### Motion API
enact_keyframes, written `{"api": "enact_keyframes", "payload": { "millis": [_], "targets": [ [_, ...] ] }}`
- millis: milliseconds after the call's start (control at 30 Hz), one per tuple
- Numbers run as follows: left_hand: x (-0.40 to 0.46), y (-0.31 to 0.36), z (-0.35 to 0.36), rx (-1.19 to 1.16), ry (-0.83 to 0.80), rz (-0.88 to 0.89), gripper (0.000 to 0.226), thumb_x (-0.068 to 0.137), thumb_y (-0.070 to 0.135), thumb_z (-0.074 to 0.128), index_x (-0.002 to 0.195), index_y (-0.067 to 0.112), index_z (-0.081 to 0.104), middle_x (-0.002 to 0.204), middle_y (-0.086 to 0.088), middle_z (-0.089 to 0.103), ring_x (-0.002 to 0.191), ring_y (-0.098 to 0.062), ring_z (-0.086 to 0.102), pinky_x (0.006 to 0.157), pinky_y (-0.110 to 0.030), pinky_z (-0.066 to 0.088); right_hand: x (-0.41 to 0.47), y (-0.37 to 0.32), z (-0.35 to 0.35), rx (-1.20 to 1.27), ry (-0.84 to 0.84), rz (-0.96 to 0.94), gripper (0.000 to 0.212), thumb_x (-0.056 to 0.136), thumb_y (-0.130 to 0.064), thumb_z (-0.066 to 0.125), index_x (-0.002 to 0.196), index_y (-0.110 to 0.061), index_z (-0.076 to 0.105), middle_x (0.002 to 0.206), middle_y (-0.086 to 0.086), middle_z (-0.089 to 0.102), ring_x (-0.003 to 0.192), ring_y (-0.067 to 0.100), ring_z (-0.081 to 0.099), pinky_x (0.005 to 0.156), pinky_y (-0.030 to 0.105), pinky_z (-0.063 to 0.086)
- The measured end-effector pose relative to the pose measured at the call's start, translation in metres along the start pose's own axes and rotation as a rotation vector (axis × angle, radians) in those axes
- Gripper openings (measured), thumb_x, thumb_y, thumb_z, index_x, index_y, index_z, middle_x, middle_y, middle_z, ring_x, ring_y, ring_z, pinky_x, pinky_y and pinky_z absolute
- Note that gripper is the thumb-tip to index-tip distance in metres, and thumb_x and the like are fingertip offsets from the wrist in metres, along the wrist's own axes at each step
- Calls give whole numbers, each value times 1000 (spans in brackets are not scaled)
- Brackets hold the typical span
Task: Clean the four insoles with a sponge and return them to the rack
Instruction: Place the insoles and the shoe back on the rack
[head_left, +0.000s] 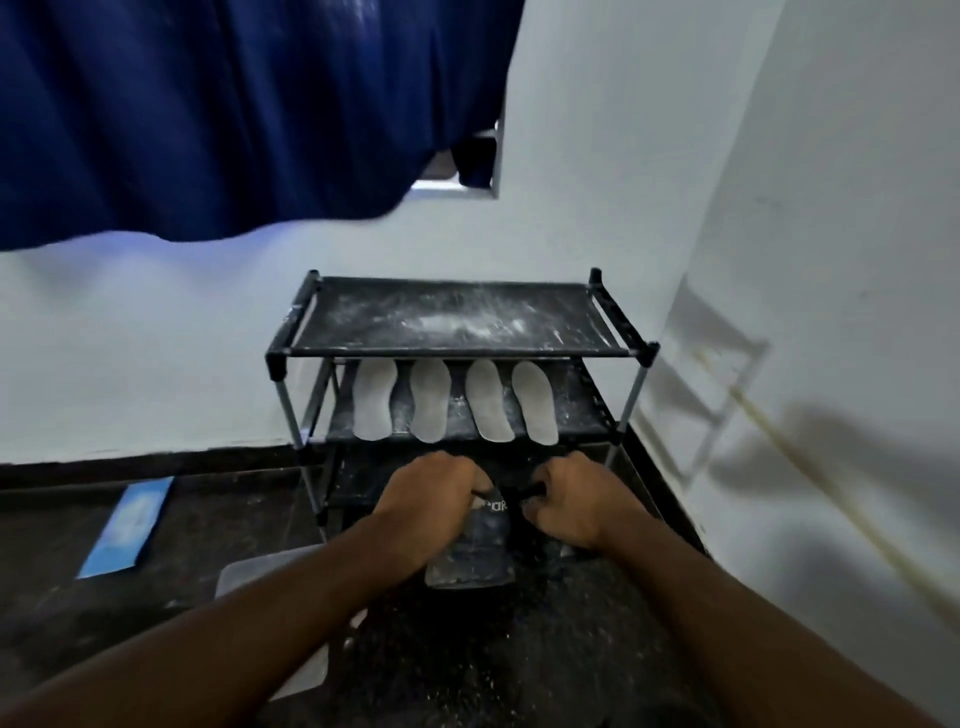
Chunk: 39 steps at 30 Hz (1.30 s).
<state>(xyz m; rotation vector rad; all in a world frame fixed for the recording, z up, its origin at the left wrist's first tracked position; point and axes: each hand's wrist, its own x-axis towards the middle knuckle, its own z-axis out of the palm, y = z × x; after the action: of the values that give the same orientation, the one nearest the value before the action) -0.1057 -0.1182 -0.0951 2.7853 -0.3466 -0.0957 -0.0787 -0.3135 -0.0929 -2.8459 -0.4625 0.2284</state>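
Four insoles (454, 402) lie on rack (460, 349) middle shelf; left hand (428, 491) and right hand (576, 499) grip dark bag (470, 551) below rack; no sponge seen, cleaning stage unclear.

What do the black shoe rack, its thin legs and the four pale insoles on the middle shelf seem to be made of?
Black shoe rack: its shelves look like matte stretched fabric, since the dusty top sags slightly. Thin legs: probably metal tube, grey with a dull shine, joined by black corner pieces, likely plastic. Four pale insoles: seemingly foam or felt, flat, matte, no gloss; the exact material is unclear.
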Motion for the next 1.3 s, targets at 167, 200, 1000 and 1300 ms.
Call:
{"api": "enact_keyframes", "payload": {
  "millis": [167, 200, 1000, 1300],
  "targets": [
    [-20, 10, -71, 30, 139, 44, 31, 95, 15, 67, 119, 32, 76, 109, -3, 77, 101, -25, 70, 82, -33, 54, -10, -47, -56, -128, 190, -70, 30, 81, -44, 57, 68, -17, 59, 71, 4, 58, 72, 28, 61, 62, 28, 43],
    [-22, 11, -83, 24, 163, 41, 31, 96, 13, 66, 119, 31, 77, 110, -3, 77, 101, -25, 70, 83, -33, 54, -12, -54, -66, -125, 211, -62, 31, 81, -42, 57, 64, -16, 58, 67, 3, 55, 69, 27, 60, 61, 28, 43],
    [87, -24, -207, 353, 553, 71, 33, 101, 25, 56, 130, 35, 69, 111, -9, 68, 107, -29, 57, 85, -40, 47, 122, -111, -175, -130, 828, -37, 33, 85, -39, 46, 72, -13, 62, 70, 10, 60, 61, 27, 45, 59, 31, 34],
    [158, -82, -149, 587, 584, 128, 39, 99, 12, 57, 138, 14, 59, 110, -11, 71, 108, -31, 56, 73, -39, 45, 212, -84, -115, -140, 885, -95, 41, 79, -39, 41, 81, -8, 68, 75, 11, 68, 66, 31, 61, 56, 28, 33]
  ]
}}
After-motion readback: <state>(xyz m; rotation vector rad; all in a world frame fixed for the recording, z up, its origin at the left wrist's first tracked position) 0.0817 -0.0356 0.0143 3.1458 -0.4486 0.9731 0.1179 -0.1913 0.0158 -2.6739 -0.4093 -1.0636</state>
